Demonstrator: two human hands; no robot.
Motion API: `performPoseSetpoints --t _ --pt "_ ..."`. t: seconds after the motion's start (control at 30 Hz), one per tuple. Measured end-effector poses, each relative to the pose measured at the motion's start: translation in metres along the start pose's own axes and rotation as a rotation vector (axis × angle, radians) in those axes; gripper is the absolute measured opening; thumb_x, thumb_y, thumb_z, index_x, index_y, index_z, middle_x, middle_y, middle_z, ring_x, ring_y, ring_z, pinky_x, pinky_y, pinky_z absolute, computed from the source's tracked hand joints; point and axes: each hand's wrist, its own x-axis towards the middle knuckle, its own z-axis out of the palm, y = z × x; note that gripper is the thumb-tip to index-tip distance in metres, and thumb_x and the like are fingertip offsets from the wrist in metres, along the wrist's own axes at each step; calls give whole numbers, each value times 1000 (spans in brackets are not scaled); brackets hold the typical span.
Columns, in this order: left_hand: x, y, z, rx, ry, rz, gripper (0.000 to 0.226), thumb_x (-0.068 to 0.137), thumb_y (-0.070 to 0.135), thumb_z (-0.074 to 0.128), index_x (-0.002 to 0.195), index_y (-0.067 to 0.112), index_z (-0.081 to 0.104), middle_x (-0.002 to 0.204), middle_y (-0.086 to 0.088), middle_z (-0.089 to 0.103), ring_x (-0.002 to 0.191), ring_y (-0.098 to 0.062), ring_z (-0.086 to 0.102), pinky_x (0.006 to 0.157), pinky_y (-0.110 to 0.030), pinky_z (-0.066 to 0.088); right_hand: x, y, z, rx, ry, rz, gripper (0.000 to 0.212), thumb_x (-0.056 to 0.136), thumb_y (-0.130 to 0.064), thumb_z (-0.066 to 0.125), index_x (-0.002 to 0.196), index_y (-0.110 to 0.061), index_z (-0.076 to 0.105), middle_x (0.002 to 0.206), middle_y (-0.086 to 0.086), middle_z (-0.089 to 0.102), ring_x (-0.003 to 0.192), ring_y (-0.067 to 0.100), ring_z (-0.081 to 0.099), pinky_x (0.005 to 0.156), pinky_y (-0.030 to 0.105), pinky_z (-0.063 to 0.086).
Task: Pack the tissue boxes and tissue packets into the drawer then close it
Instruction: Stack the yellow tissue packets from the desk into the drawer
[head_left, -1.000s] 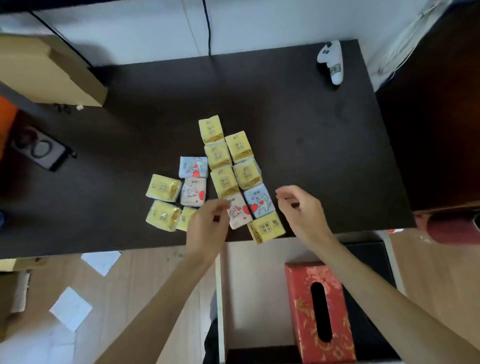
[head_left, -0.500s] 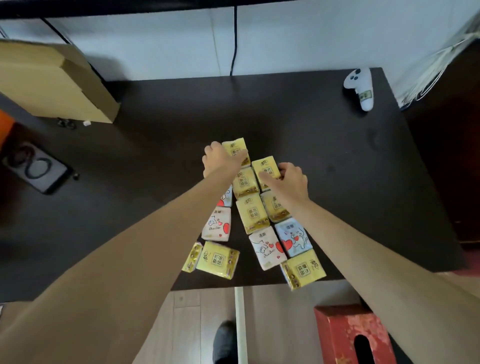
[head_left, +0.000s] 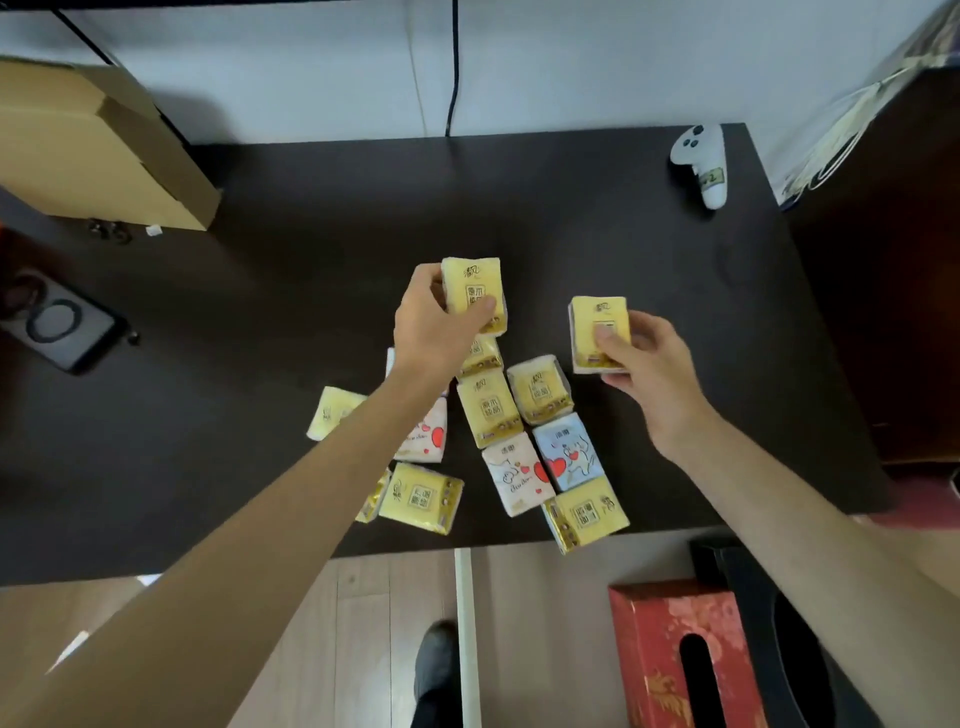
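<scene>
Left-hand packet: a yellow tissue packet (head_left: 475, 291) is clamped between thumb and fingers of the left hand (head_left: 434, 332) and is now carried clear of the desk, above the far end of the cluster, where half a second ago it was only being gripped in its row.
Right-hand packet: a second yellow packet (head_left: 597, 332) is pinched by the right hand (head_left: 644, 364) and has been drawn off to the right of the rows.
Remaining packets: about ten packets (head_left: 535, 447), yellow and heart-printed, are left lying near the front edge of the desk (head_left: 597, 218).
Drawer: the open drawer (head_left: 540, 623) is seen below the front edge, with a red tissue box (head_left: 675, 649) already inside at its right.
Meaning: two packets are judged ready for the drawer; most of the packing and the closing are not yet done.
Surroundings: a white controller (head_left: 701, 161) is at the far right corner, a cardboard box (head_left: 93, 150) at the far left.
</scene>
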Motion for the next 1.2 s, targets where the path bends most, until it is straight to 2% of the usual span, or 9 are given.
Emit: performPoseSetpoints --t 0.13,0.27,0.4,0.5,0.63,0.73,0.87,1.03,1.2 --pt "-110 -29 -5 -140 -163 -55 46 86 24 76 120 39 49 107 14 68 93 5 68 64 -17 57 -95 27 -57 -102 -118 -87 44 98 -31 67 137 -44 52 107 -27 73 99 0 73 72 19 60" --pt "-216 -81 2 -201 -315 -160 48 85 20 77 120 42 53 105 10 71 97 -12 71 72 -32 61 -167 75 -86 -182 -255 -28 35 88 -37 72 119 -49 60 105 -16 75 94 12 77 71 18 59" --pt "-266 -127 17 1 -403 -258 37 89 27 70 114 47 52 98 16 70 93 -12 71 74 -43 62 -196 130 -92 -412 -307 -2 38 89 -42 76 122 -39 58 106 -21 74 98 1 73 77 18 59" --pt "-262 -149 31 294 -481 -176 32 93 32 63 116 41 44 107 15 69 95 -9 69 71 -37 62 -183 165 -92 -692 -333 -74 39 92 -45 73 124 -33 56 107 -16 71 101 2 69 80 31 61" --pt "-227 -171 52 539 -525 -25 32 94 25 61 118 29 40 107 0 72 73 -12 64 51 -17 47 -144 189 -80 -969 -299 -319 39 87 -56 69 117 -36 52 97 -18 61 87 1 61 71 32 58" --pt "-202 -191 61 651 -471 52 32 89 24 63 114 27 43 97 0 69 79 -23 66 61 -33 53 -111 199 -73 -1120 -312 -425 41 84 -59 69 110 -38 46 89 -15 61 81 9 60 65 35 54" --pt "-193 -218 75 876 -420 276 27 87 30 64 109 18 55 101 -1 59 92 -29 64 67 -33 45 -88 215 -72 -1234 -378 -337 39 86 -64 65 107 -38 45 88 -14 68 81 13 68 54 32 37" --pt "-199 -228 81 1138 -305 539 42 74 47 78 96 12 68 109 -7 64 106 -28 60 71 -42 56 -95 224 -76 -1389 -288 -547 64 87 -66 59 138 -31 44 128 -6 61 118 17 59 66 33 37" --pt "-207 -220 69 1196 -252 755 58 66 63 74 99 15 69 101 -4 69 97 -28 66 77 -40 53 -99 212 -85 -1441 -575 -606 104 74 -72 66 157 -34 15 152 -14 36 138 11 33 91 33 37"
